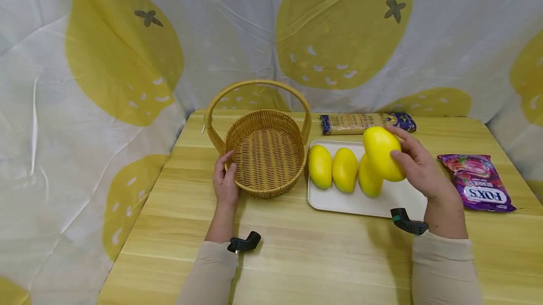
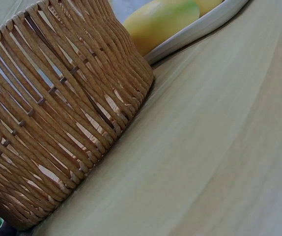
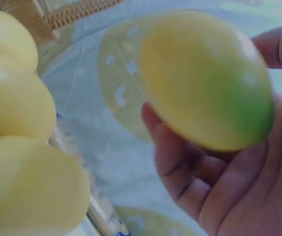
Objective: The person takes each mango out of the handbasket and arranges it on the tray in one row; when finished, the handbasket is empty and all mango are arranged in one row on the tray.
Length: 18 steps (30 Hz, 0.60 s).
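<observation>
A yellow mango (image 1: 383, 154) is held up by my right hand (image 1: 424, 173) over the white tray (image 1: 394, 203); the right wrist view shows the mango (image 3: 207, 81) between thumb and fingers, with a green patch at one end. On the tray lie three more mangoes, a left one (image 1: 320, 167), a middle one (image 1: 345, 169) and a right one (image 1: 369, 177) partly hidden behind the held mango. My left hand (image 1: 226, 185) grips the rim of the round wicker basket (image 1: 267, 159) at its left side, thumb over the edge. Nothing lies inside the basket.
Behind the tray lies a long packet (image 1: 356, 123) with blue ends. A purple candy bag (image 1: 479, 182) marked FOX'S lies to the right of the tray. The basket's tall handle (image 1: 259, 82) arches upward. A lemon-print cloth (image 1: 237, 22) hangs behind the wooden table (image 1: 297, 258).
</observation>
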{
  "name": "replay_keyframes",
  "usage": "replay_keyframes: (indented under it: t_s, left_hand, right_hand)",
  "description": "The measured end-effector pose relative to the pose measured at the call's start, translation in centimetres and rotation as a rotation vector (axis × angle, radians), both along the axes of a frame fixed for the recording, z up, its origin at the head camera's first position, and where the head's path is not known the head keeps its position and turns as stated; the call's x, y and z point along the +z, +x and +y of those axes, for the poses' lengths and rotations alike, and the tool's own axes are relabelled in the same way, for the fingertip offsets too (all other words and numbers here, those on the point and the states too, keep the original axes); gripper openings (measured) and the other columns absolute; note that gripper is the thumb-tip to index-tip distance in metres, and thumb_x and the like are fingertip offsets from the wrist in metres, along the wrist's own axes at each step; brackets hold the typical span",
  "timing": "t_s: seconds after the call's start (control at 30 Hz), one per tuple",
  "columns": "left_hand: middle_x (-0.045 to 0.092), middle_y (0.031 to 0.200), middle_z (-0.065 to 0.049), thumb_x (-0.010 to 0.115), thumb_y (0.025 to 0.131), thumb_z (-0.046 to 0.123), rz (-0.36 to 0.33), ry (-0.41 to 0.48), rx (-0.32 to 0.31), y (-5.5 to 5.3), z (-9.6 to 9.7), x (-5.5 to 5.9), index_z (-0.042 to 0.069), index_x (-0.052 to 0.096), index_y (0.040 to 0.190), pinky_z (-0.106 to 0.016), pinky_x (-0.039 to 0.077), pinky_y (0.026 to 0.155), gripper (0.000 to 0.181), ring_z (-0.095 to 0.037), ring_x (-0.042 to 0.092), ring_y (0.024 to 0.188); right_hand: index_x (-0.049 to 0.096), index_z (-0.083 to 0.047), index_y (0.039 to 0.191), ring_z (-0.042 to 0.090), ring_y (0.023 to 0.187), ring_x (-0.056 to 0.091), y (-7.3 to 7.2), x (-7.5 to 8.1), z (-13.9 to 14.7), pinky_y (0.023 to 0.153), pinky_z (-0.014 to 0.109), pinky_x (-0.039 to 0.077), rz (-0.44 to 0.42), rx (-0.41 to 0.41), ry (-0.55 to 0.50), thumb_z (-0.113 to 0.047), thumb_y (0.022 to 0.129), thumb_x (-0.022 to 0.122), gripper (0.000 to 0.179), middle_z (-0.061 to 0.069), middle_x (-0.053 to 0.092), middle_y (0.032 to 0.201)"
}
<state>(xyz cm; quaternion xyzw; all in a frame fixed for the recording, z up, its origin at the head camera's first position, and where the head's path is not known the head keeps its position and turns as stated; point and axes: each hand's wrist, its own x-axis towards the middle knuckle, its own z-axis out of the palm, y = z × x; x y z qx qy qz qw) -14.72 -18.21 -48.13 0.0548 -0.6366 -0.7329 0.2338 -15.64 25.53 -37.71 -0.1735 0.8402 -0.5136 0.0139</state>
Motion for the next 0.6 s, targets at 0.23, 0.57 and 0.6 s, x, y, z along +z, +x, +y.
replay_keyframes:
  t_s: [0.23,0.57,0.6]
  left_hand:
    - [0.042,0.152,-0.026,0.047,0.099,0.001,0.007,0.006,0.017,0.0,0.0,-0.1,-0.009,0.055,0.135,-0.017,0.039,0.106,0.038,-0.018,0.044,0.138]
    - [0.043,0.151,-0.027,0.046,0.099,-0.002,0.011,-0.013,0.020,-0.1,0.0,-0.1,-0.009,0.055,0.134,-0.017,0.038,0.107,0.037,-0.014,0.045,0.137]
    - [0.043,0.151,-0.027,0.046,0.099,-0.002,0.011,-0.012,0.018,-0.1,0.0,-0.1,-0.009,0.055,0.134,-0.017,0.038,0.107,0.037,-0.015,0.044,0.137]
  right_hand:
    - [0.021,-0.033,0.162,-0.002,0.089,0.059,-0.7,-0.7,1.7,0.075,0.015,0.054,-0.129,-0.137,0.020,-0.029,0.109,0.044,0.058,0.033,0.045,0.136]
    - [0.018,-0.035,0.163,0.044,0.122,0.049,-1.1,-2.5,5.0,0.088,0.036,0.051,-0.364,-0.224,0.165,-0.052,0.099,0.058,0.076,0.035,0.034,0.151]
    - [0.017,-0.033,0.163,0.045,0.122,0.048,-1.1,-2.7,5.4,0.085,0.032,0.048,-0.373,-0.226,0.181,-0.054,0.099,0.057,0.078,0.035,0.034,0.151]
